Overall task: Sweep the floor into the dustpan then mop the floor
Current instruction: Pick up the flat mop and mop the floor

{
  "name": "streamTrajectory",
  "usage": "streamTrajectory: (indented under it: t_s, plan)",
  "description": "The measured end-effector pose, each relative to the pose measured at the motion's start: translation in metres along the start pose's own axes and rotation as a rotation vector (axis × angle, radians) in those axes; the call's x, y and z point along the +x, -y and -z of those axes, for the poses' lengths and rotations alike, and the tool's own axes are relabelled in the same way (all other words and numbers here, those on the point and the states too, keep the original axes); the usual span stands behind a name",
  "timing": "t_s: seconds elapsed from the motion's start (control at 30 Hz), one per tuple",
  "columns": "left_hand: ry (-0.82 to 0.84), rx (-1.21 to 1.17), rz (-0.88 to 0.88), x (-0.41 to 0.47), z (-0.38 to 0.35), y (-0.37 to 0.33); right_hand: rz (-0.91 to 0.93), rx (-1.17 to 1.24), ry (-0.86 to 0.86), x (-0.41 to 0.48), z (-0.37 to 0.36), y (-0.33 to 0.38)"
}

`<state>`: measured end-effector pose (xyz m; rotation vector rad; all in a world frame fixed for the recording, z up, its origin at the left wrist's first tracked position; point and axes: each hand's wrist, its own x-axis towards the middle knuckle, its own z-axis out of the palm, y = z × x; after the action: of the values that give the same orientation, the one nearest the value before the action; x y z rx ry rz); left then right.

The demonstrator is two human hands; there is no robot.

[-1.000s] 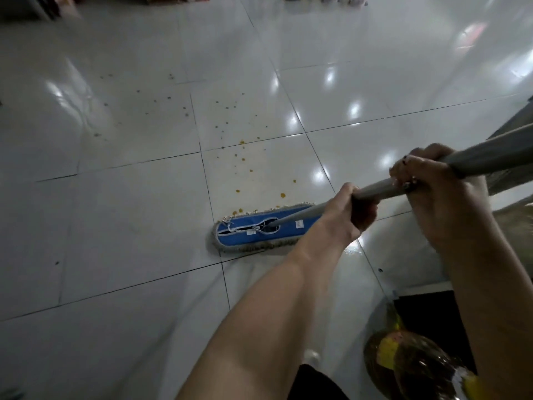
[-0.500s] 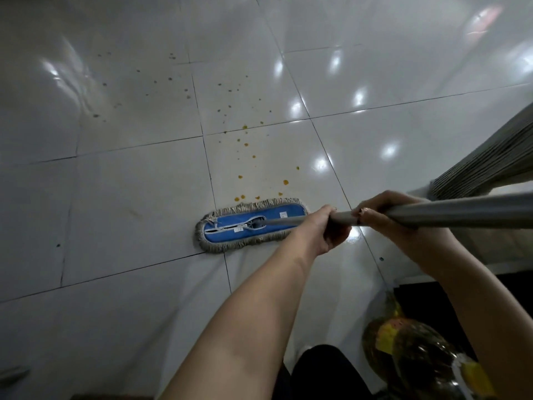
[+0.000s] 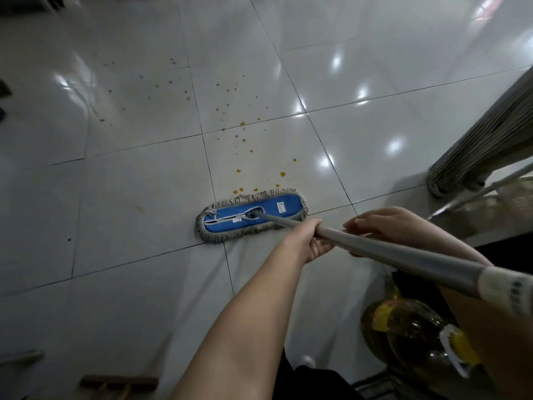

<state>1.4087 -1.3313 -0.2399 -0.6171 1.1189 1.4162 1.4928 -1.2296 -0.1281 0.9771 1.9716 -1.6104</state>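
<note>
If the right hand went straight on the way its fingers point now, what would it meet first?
Most likely the left hand, which grips the handle just ahead of the right hand; depth is unclear.

- The right hand [image 3: 386, 226] has loosened off the mop handle [image 3: 403, 252], its fingers now straightened beside it.
- The mop head [image 3: 251, 216] has slid slightly left across the grout line [image 3: 208, 157].

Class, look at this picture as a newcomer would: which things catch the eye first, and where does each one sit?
The blue flat mop head stands out first, lying on the pale tiled floor near the middle of the view. Just beyond it, orange spots are scattered across the tiles. In the foreground the left hand grips the grey handle, which runs off to the lower right.
</note>
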Motion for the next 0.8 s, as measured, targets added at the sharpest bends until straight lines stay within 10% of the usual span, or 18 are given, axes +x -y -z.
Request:
streamTrajectory:
  t_s: [0.47, 0.8]
  plan:
    - [-0.12, -0.055, 0.03, -0.006, 0.023, 0.093, -0.528, 0.625, 0.29, -0.032, -0.069, -0.088]
    - [-0.281, 0.01, 0.061, 0.019, 0.035, 0.097, -0.58, 0.509, 0.196, -0.012, -0.107, -0.099]
